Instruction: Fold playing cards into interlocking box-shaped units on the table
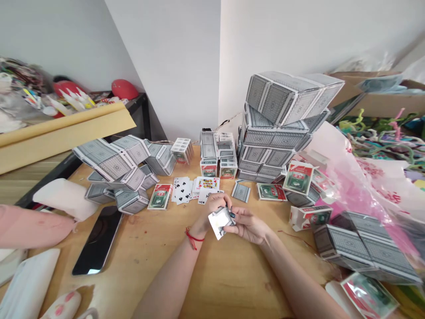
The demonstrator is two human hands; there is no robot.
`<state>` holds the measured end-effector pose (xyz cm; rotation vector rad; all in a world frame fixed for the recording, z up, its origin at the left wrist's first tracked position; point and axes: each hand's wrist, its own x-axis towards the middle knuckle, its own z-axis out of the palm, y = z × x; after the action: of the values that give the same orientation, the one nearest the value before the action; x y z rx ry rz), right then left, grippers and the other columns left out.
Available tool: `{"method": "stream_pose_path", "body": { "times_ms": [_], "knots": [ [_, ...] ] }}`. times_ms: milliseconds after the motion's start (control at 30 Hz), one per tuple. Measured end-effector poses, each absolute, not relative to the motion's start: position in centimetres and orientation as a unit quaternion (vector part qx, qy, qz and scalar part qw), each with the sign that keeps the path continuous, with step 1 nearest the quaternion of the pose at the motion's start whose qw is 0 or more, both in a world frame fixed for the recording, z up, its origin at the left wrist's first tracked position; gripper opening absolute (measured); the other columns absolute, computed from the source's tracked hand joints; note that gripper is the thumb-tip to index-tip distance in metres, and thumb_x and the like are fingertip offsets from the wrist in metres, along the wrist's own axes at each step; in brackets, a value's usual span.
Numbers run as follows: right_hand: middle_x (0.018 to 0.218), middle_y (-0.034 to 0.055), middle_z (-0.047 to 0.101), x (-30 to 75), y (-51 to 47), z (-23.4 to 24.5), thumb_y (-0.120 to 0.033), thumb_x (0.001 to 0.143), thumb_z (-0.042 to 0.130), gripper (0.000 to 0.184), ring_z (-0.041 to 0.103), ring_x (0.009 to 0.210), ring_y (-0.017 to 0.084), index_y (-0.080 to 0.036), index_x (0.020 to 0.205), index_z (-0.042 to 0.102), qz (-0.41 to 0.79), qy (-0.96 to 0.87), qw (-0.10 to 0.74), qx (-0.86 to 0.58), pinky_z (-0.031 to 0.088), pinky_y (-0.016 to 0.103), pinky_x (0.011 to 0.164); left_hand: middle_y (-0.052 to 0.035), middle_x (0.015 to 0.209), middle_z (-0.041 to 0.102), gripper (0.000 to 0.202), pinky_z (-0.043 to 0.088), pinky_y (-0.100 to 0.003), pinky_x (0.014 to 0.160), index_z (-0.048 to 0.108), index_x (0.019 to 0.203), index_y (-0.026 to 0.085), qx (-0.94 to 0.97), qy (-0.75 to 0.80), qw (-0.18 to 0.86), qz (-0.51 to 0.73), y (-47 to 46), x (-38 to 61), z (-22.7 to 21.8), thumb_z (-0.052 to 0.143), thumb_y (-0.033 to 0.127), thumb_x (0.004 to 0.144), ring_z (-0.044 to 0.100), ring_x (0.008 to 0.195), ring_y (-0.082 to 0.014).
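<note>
Above the middle of the table, a playing card (217,223) with a pale, shiny face is tilted between my hands; glare hides most of its print, and I cannot tell how many cards are behind it. My left hand (215,204) curls round its upper part. From the right, my right hand (249,224) pinches its edge with thumb and dark-nailed fingers. Just beyond lie face-up cards, among them a spade card (181,189) and a court card (207,183). Right of these rests a face-down card piece (241,191) with a grey patterned back.
Taped blocks of grey cards are stacked at the right (275,137) and left (114,161). Card boxes lie around, one (160,196) beside the spade cards. A phone (98,239) and a white keyboard (29,283) lie left. Pink plastic wrapping (358,177) crowds the right side.
</note>
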<state>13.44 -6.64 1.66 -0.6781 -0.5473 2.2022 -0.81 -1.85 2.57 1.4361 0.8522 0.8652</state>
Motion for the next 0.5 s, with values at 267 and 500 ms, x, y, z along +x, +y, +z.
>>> {"method": "stream_pose_path", "body": {
  "times_ms": [267, 500],
  "knots": [
    [0.087, 0.0037, 0.063, 13.8, -6.0, 1.4, -0.017, 0.072, 0.064, 0.023, 0.062, 0.076, 0.011, -0.014, 0.094, 0.06, 0.81, -0.212, 0.467, -0.284, 0.053, 0.022, 0.071, -0.0102, 0.079, 0.063, 0.041, 0.042, -0.029, 0.06, 0.063, 0.077, 0.015, 0.438, 0.326, 0.734, 0.403, -2.1, -0.1, 2.9, 0.04, 0.048, 0.075, 0.056, 0.072, -0.0199],
    [0.091, 0.0027, 0.063, 13.5, -5.5, 1.2, -0.021, 0.072, 0.065, 0.019, 0.06, 0.081, 0.013, -0.018, 0.09, 0.062, 0.722, -0.234, 0.563, -0.327, 0.053, 0.029, 0.076, -0.0116, 0.093, 0.064, 0.047, 0.044, -0.032, 0.071, 0.061, 0.102, 0.013, 0.441, 0.297, 0.716, 0.453, -2.2, 0.2, 2.3, 0.043, 0.049, 0.078, 0.058, 0.085, -0.0226]
  ]
}}
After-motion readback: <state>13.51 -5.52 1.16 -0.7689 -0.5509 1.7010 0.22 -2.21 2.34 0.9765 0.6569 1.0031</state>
